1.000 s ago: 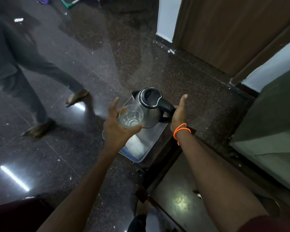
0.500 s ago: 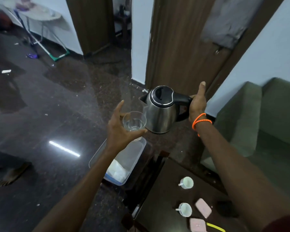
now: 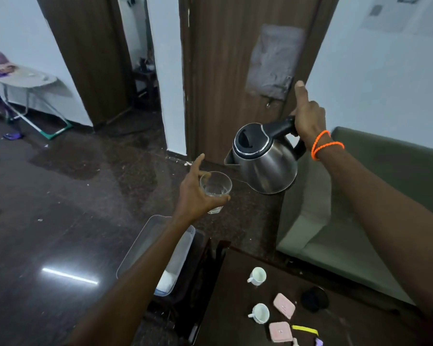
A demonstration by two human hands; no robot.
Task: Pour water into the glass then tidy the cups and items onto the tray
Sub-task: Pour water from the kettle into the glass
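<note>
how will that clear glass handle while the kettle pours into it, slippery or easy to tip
The glass looks smooth and thin-walled, so probably slippery if wet and fragile if dropped. The left hand grips its side in mid-air, nothing beneath, so added water from the kettle may tilt it.

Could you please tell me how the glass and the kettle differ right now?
The glass is clear and open-topped; the kettle is shiny metal with a shut black lid. The glass is the smaller. The left hand holds the glass roughly upright; the right hand tips the kettle, spout toward the glass. Both are held in the air.
</note>
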